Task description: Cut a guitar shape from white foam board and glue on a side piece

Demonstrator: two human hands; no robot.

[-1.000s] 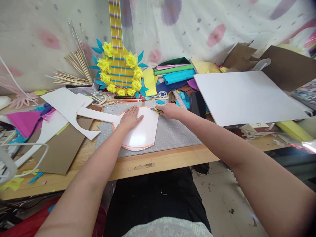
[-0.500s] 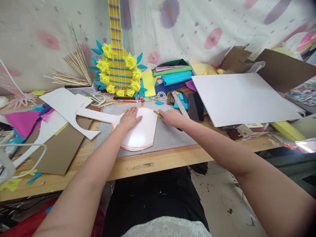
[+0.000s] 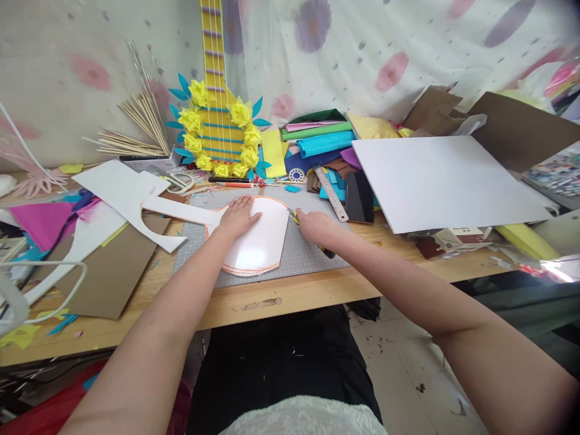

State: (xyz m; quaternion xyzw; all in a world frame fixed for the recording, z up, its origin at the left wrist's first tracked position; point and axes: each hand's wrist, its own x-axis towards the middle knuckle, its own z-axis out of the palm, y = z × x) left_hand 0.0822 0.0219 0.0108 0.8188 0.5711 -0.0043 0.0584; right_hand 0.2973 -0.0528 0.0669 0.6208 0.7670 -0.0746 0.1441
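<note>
A white foam board cut-out [image 3: 256, 241] with a long neck and orange outline marks lies on the grey cutting mat [image 3: 312, 257]. My left hand [image 3: 238, 216] rests flat on its upper left part, fingers stretched out and the thumb apart. On the right, my right hand [image 3: 315, 228] is closed round a yellow and black utility knife [image 3: 295, 216]. The knife's blade end is at the upper right edge of the cut-out; whether it touches I cannot tell. The rear of the knife shows below my palm.
Behind stands a yellow paper guitar [image 3: 220, 136] with flowers. A steel ruler [image 3: 331, 194] and a phone [image 3: 359, 197] lie right of the mat. A large white board [image 3: 453, 181] covers the right side. White offcuts [image 3: 120, 196] and brown cardboard [image 3: 113, 272] lie left, near scissors [image 3: 180, 181].
My right hand and the knife have shifted slightly right and down, and the knife has turned to a steeper angle. My left hand stays in place on the board.
</note>
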